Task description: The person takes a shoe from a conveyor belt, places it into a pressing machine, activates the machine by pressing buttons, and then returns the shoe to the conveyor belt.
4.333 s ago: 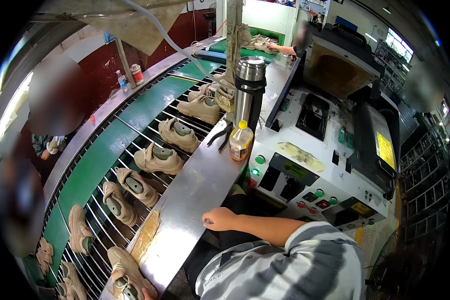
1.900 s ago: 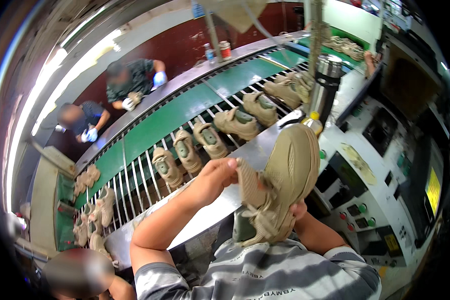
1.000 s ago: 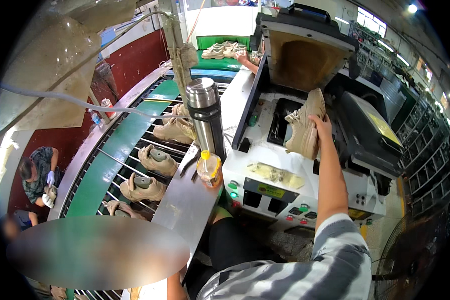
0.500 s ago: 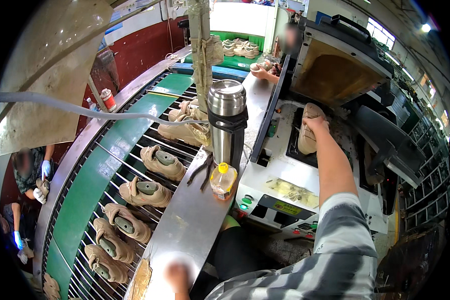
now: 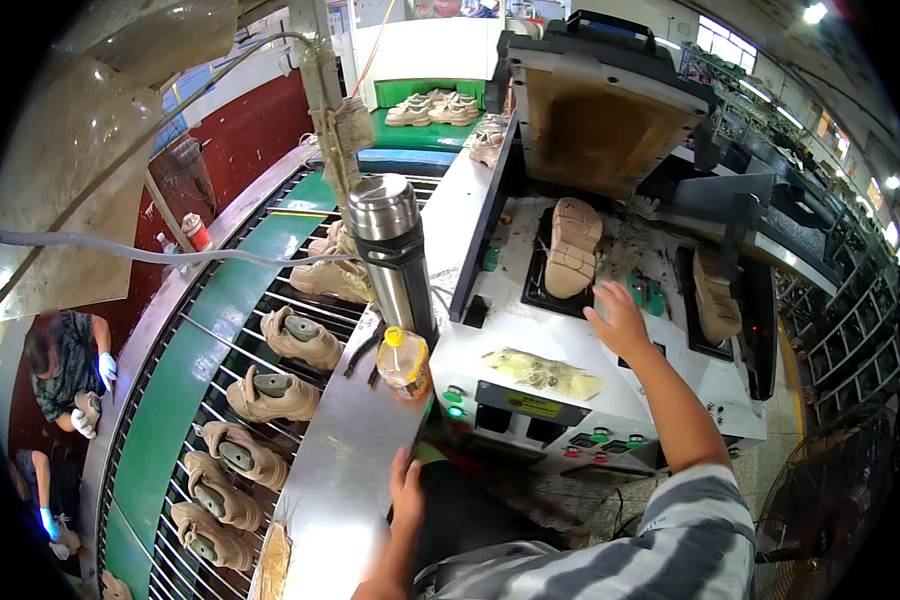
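Tan chunky-soled shoe (image 5: pixel 572 248) lies sole-up on the black rectangular plate (image 5: pixel 536 284) set in the left part of the white metal machine's top (image 5: pixel 625 350). I have the right hand (image 5: pixel 618 318) just beside its near end, fingers spread, gripping nothing; looks slightly apart from the shoe. Left hand (image 5: pixel 405 492) is by the right edge of the grey steel ledge (image 5: pixel 355 430), fingers extended, nothing seen in it; can't tell if it touches the ledge. Second tan shoe (image 5: pixel 715 298) sits sole-up by the machine's right edge. Black-framed lid with brown inner face (image 5: pixel 610 130) stands raised at the machine's back edge. Clear yellow-capped bottle (image 5: pixel 403 362) and tall silver-and-black flask (image 5: pixel 392 260) stand along the ledge's right edge, black-handled pliers (image 5: pixel 362 350) just left of them. Farther left, tan lace-up shoes (image 5: pixel 273 397) line the conveyor's metal rods beside its green belt (image 5: pixel 195 370).
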A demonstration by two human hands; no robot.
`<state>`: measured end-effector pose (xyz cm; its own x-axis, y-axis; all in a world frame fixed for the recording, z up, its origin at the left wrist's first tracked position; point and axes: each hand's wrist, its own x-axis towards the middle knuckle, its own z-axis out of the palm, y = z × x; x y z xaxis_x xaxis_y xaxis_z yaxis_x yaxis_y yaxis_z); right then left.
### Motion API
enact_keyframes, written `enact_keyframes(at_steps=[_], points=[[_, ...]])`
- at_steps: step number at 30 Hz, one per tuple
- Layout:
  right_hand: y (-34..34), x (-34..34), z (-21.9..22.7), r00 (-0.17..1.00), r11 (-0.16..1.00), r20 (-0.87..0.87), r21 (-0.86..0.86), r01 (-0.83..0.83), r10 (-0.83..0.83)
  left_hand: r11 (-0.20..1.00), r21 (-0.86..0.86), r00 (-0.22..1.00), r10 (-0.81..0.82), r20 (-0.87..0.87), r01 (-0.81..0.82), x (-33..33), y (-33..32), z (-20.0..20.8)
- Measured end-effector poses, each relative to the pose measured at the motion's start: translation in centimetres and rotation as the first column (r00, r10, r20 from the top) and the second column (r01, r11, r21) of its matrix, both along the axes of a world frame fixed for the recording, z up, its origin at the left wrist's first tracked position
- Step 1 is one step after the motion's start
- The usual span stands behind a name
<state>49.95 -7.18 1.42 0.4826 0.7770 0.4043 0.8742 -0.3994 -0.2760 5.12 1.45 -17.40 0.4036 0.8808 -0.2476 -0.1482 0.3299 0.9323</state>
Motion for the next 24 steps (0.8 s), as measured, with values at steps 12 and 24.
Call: enact_keyframes(at_steps=[12,24], points=[[-15.3,17.1,6.9,0.579,0.572,-0.089,-0.34,0.747,-0.81,0.986,-0.123,0.987,-0.095,0.127,0.11,1.0,1.4,0.7],[-18.4,13.3,3.3,0.529,0.515,-0.047,0.164,0.841,-0.848,0.825,-0.142,0.836,0.545,-0.056,-0.547,-21.1,-5.8,-1.0]])
